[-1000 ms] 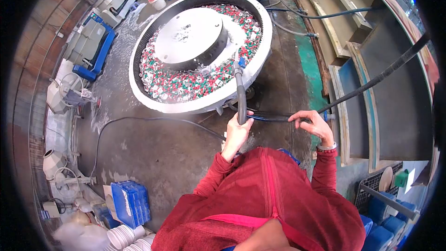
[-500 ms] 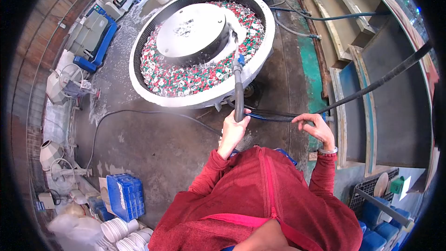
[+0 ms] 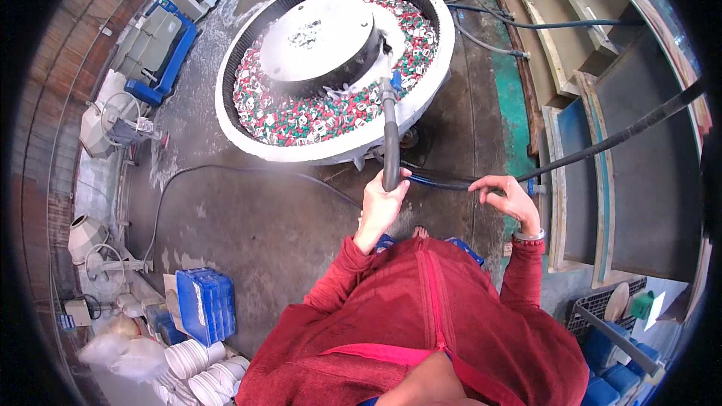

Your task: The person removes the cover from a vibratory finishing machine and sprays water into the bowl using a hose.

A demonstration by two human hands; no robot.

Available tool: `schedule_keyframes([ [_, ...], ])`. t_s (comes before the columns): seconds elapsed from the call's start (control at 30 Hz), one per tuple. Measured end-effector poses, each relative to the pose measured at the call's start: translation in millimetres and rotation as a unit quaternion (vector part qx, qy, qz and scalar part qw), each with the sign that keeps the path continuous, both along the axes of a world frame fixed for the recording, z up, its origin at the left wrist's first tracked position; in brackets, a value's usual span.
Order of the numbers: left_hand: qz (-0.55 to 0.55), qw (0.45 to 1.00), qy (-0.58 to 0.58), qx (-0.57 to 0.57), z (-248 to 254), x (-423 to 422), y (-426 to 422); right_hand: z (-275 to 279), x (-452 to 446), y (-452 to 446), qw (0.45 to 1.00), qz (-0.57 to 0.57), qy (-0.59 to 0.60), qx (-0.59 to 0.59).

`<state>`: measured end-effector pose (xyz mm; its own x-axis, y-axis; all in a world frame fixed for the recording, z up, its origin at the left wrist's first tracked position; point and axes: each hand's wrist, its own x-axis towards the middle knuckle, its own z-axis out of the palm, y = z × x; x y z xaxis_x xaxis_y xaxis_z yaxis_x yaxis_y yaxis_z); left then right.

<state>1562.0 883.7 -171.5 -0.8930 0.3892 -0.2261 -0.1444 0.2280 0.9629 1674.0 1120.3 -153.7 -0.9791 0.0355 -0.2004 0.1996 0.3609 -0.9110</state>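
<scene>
My left hand is closed around a dark hose, its thumb up along the side. A metal nozzle with a blue valve handle tops the hose and reaches over the rim of a big round tub. Water sprays from it against the raised white centre. Red, green and white small pieces fill the ring around that centre, wet and partly under foam. My right hand has its fingers curled over the trailing hose beside my body; the grip looks loose.
Wooden-edged troughs stand close on my right, with a thick black hose crossing them. Another hose loops across the wet floor. Blue crates and stacked white buckets sit at lower left. Grey machines line the left wall.
The view has shifted slightly, so the tub appears a little higher and further right. Both hands keep their places, and the spray now strikes the side of the white centre.
</scene>
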Motion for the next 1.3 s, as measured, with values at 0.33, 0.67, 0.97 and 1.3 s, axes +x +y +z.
schedule_keyframes([
  [0.33, -0.002, 0.999, -0.029, 0.026, -5, -2, 5, -65, 2, 14, 0.994, -0.104, -0.042, 0.002],
  [0.67, 0.003, 0.993, -0.095, 0.073, 2, -8, 7, -345, 165, 13, 0.891, -0.242, -0.365, -0.117],
  [0.97, 0.004, 0.998, -0.030, 0.057, -12, -4, 9, -353, 262, -27, 0.805, -0.381, -0.438, -0.123],
  [1.3, -0.013, 0.997, -0.020, 0.067, -12, -3, 12, -352, 156, 16, 0.829, -0.411, -0.279, -0.255],
])
